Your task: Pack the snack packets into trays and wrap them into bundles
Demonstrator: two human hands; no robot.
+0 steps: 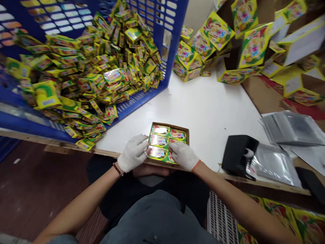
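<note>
A shallow cardboard box (pixel 188 133) sits at the table's front edge, with small yellow-green packets (pixel 158 140) lying in two columns inside. My left hand (pixel 134 152), in a white knitted glove, grips the box's left side with curled fingers. Over the lower right of the box, my right hand (pixel 184 156), gloved too, has its fingers bent onto a packet in the right column. That packet is partly hidden under the fingers.
A blue plastic crate (pixel 165 67) heaped with similar packets stands at the left. Yellow printed cartons (pixel 188 57) are piled at the back right. A black tape dispenser (pixel 236 156) and clear plastic sleeves (pixel 291 127) lie to the right on the white table (pixel 203 101).
</note>
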